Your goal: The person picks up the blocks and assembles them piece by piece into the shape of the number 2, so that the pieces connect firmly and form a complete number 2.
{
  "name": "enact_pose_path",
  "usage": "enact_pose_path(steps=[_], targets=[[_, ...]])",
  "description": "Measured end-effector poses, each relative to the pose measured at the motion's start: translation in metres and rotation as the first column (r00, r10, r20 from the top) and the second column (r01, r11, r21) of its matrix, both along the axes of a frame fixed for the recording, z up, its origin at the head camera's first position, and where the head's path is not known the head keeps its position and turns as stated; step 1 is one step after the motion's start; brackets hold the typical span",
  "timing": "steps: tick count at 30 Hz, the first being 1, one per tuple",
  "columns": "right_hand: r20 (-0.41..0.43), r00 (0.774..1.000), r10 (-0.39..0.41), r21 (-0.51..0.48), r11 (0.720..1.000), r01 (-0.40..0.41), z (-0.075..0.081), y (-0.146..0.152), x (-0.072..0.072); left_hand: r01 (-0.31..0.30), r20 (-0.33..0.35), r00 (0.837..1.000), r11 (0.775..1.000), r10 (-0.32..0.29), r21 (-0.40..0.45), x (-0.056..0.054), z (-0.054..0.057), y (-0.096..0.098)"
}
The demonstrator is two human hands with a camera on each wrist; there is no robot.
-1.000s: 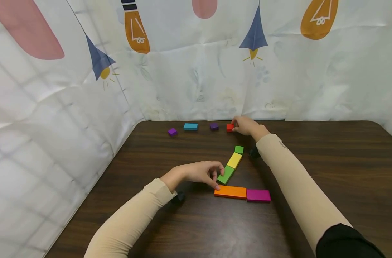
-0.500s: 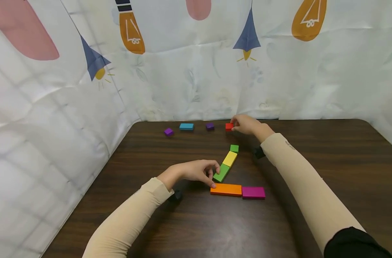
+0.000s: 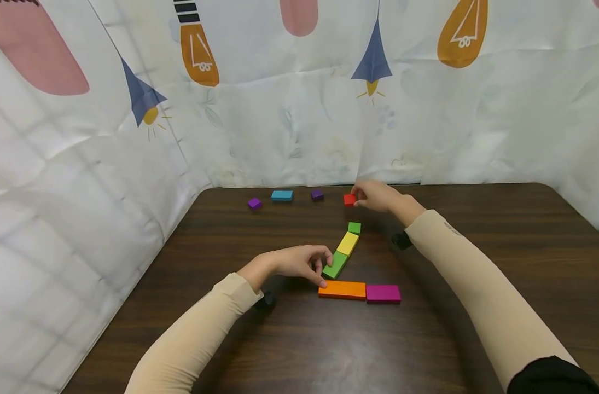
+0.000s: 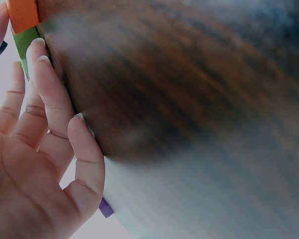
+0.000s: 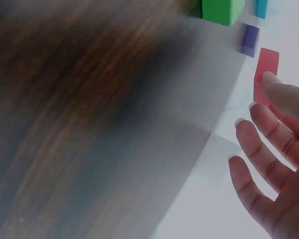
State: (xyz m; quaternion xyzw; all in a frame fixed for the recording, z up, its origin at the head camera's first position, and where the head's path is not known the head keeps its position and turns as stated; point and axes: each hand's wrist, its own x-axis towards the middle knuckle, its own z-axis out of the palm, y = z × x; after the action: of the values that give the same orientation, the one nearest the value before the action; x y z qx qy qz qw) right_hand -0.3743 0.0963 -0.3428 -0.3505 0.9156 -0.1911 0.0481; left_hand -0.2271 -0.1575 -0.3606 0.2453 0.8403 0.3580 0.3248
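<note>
In the head view my left hand (image 3: 296, 261) is beside two blocks. Its thumb is at the left end of the orange block (image 3: 342, 290), and its index fingertip touches the longer green block (image 3: 336, 265). The left wrist view shows its other fingers lightly bent. Far across the table, my right hand (image 3: 378, 196) pinches a red block (image 3: 349, 200) between thumb and fingers. In the right wrist view the thumb lies on the red block's (image 5: 266, 62) face while the remaining fingers spread loosely.
A magenta block (image 3: 383, 293) adjoins the orange one. A yellow block (image 3: 348, 243) and a small green block (image 3: 354, 227) continue the slanting row. Along the back lie a blue block (image 3: 282, 196) and purple blocks (image 3: 317, 195) (image 3: 254, 204). A printed curtain (image 3: 299, 131) hangs behind the table.
The right hand and the red block have shifted slightly right and nearer, away from the purple block. The left hand stays at the orange and green blocks. The head view has turned a little.
</note>
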Motion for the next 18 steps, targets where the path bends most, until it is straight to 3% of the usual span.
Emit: enact_pose_path(steps=[18], targets=[[0.038,0.999,-0.03,0.027,0.999,0.029,-0.011,0.008,0.012,0.009,-0.004,1.0,1.0,-0.009,0.011,-0.001,-0.002,0.0]])
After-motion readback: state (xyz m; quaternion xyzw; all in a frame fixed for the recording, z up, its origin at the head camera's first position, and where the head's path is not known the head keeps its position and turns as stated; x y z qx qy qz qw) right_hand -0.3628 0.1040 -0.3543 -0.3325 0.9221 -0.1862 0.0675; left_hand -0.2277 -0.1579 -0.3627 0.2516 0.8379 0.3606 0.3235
